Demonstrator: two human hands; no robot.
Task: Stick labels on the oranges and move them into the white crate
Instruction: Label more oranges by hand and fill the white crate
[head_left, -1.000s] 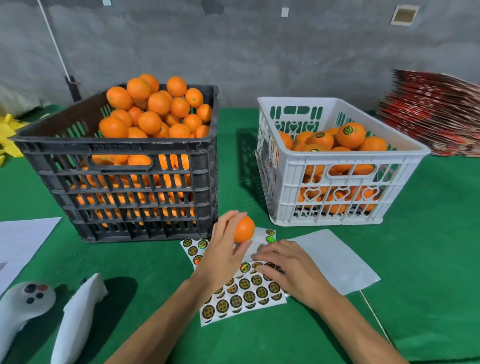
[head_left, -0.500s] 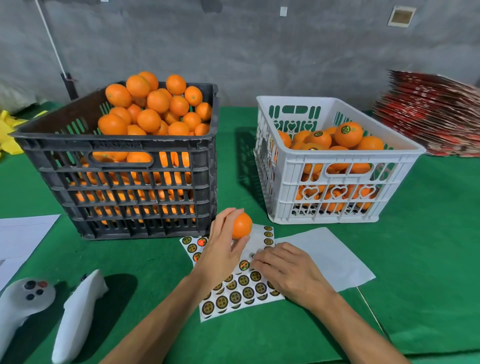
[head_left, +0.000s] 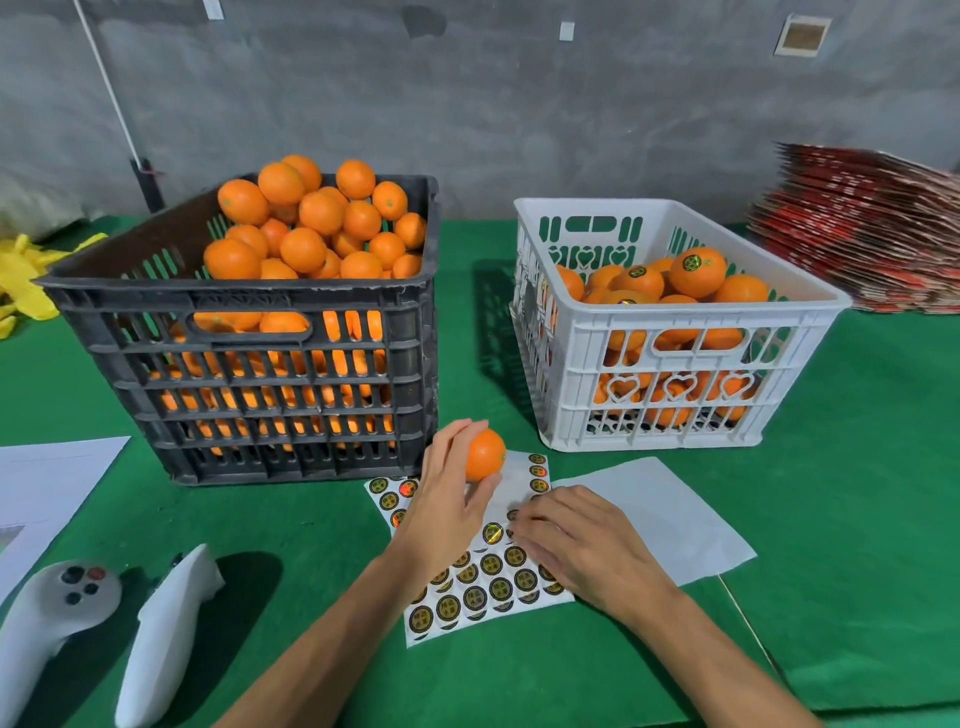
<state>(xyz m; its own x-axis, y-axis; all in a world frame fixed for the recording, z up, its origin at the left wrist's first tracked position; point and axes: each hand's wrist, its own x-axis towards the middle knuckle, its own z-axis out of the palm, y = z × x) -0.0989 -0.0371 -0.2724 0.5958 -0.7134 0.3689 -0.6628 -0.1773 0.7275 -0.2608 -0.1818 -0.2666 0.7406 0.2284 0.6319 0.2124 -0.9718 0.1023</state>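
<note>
My left hand grips a small orange just above the sticker sheet, which lies on the green cloth in front of the two crates. My right hand lies on the sheet with its fingertips curled down among the round gold-and-black labels; whether a label is pinched is hidden. The black crate at the left is heaped with unlabelled oranges. In the white crate at the right lie several oranges, some with labels on top.
Two white hand controllers lie at the near left. White paper is spread under the right side of the sticker sheet, another sheet at the left edge. A red stack and yellow material flank the crates.
Both hands stay over the sticker sheet. My right hand's fingertips have crept slightly left along the labels, while my left hand keeps the orange in much the same place.
</note>
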